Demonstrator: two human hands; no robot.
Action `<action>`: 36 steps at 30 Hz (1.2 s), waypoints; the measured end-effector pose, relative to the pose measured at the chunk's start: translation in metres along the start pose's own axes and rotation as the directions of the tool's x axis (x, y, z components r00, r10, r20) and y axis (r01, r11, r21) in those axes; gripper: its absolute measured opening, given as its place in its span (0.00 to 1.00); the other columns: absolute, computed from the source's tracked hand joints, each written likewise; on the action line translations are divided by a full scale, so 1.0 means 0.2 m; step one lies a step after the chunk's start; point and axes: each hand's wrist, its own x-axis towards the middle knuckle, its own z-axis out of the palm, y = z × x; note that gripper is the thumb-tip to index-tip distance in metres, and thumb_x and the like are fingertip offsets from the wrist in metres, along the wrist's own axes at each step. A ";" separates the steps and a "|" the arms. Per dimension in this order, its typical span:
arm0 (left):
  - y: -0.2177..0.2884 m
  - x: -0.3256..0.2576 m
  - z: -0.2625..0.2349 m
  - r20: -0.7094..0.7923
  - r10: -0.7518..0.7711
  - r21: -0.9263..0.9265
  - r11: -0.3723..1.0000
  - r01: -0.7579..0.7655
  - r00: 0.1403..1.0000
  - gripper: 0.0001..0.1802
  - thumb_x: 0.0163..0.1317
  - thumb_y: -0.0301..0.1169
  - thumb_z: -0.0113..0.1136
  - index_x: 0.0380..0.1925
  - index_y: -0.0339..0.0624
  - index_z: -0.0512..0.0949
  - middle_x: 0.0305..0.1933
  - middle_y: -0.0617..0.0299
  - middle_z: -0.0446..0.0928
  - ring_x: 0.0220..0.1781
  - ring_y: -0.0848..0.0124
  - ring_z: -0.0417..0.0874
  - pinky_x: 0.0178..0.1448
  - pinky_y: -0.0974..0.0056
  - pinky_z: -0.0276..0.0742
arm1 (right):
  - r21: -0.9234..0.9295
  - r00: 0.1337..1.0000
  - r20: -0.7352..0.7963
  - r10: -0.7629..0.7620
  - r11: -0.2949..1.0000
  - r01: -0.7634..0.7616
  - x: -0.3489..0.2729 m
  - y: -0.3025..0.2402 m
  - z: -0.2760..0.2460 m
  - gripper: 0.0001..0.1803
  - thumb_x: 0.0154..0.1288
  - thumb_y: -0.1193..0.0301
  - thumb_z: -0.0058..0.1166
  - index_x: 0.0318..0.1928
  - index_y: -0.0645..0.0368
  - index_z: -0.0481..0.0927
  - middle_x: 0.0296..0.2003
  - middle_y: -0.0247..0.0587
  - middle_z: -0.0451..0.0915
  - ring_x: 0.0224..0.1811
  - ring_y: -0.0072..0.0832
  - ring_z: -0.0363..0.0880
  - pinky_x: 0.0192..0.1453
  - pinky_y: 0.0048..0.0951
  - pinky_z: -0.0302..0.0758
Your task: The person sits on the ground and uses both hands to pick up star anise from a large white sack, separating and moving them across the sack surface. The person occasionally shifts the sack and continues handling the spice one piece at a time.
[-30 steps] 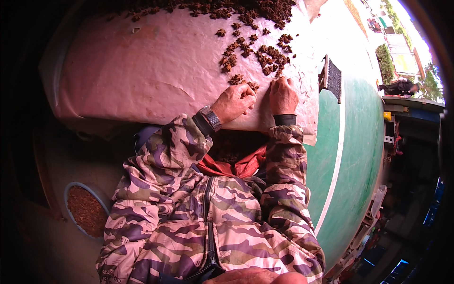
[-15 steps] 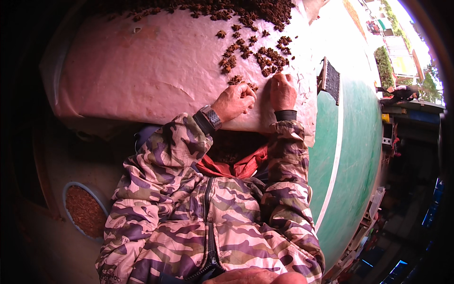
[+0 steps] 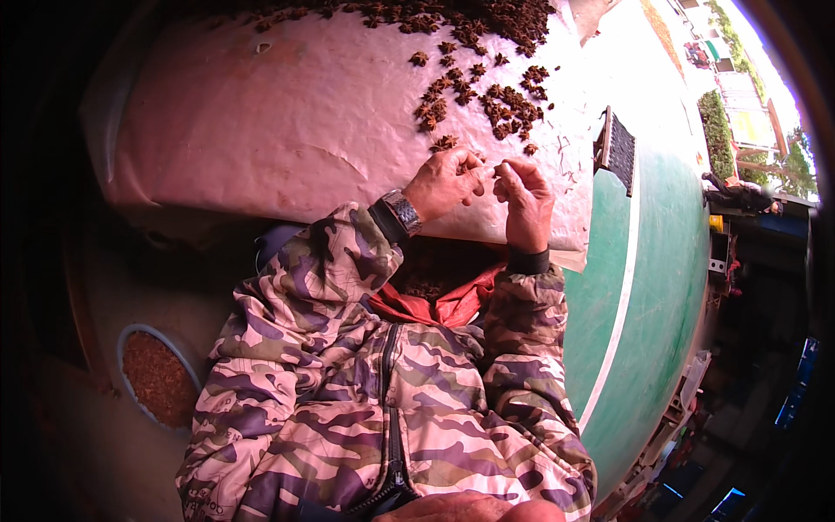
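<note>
Near the front edge of a table covered with pinkish sheeting (image 3: 261, 130), my two hands face each other with a narrow gap between their fingertips. My left hand (image 3: 444, 184), with a watch on its wrist, is curled closed; what lies inside its fingers is hidden. My right hand (image 3: 527, 204) pinches thumb against fingers, a tiny dark bit at the tips too small to name. One star anise (image 3: 444, 143) lies just beyond the left hand, and another star anise (image 3: 530, 149) beyond the right fingertips. Farther off is a loose cluster of star anise (image 3: 509, 111).
A large heap of star anise (image 3: 496, 19) covers the table's far side. Below the table edge, at my lap, hangs an open red bag (image 3: 452, 304) with dark contents. A blue-rimmed basin (image 3: 187, 365) of brown bits stands at lower left. Green floor (image 3: 657, 287) spreads rightward.
My right hand has drawn back from the star anise cluster toward me, its fingers now turned toward the left hand. The left hand stays closed in about the same place. The view has shifted slightly.
</note>
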 end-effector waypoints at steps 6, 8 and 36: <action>0.04 -0.02 0.00 0.109 -0.061 -0.112 0.991 0.073 0.992 0.15 0.78 0.43 0.59 0.40 0.43 0.81 0.32 0.67 0.82 0.25 0.84 0.78 0.26 0.77 0.70 | -0.078 0.990 0.026 -0.136 0.987 0.138 -0.04 0.04 0.03 0.08 0.74 0.74 0.63 0.47 0.66 0.84 0.33 0.31 0.84 0.32 0.16 0.78 0.37 0.20 0.76; 0.04 -0.03 0.00 0.135 -0.103 -0.136 0.983 0.122 0.985 0.15 0.78 0.43 0.59 0.39 0.44 0.80 0.31 0.68 0.82 0.25 0.84 0.78 0.26 0.78 0.70 | -0.113 0.988 0.013 -0.155 0.981 0.156 -0.04 0.03 0.03 0.07 0.74 0.74 0.62 0.47 0.65 0.84 0.31 0.31 0.83 0.31 0.16 0.78 0.37 0.22 0.77; 0.02 -0.10 0.07 0.006 0.210 0.376 0.905 -0.197 0.978 0.10 0.64 0.29 0.64 0.43 0.37 0.82 0.35 0.61 0.83 0.38 0.73 0.84 0.46 0.65 0.81 | -0.988 0.862 -0.124 -0.491 0.142 -0.061 0.23 -0.05 -0.42 0.11 0.70 0.68 0.62 0.49 0.58 0.83 0.40 0.50 0.85 0.39 0.43 0.87 0.41 0.43 0.81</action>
